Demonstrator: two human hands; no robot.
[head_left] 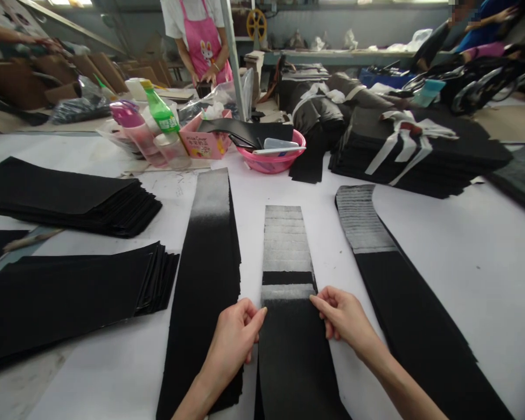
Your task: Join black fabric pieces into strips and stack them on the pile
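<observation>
A black strip of sheet material (295,356) with a pale coated band at its far end lies over a middle stack (286,239), whose top shows several whitish bands. My left hand (236,335) pinches the strip's left edge between thumb and fingers. On the opposite edge, my right hand (343,318) pinches it near the pale band. Left of my left hand runs a long black stack (201,274) with a greyish far end. To the right of my right hand, another row of black strips (402,291) has pale ridged bands at its curved far end.
Black sheet stacks (56,198) lie at the left. A pink basin (273,160), a pink box (205,143) and a green bottle (161,111) stand at the back. A tied black bundle (420,151) sits back right. A person in a pink apron (205,41) stands across the table.
</observation>
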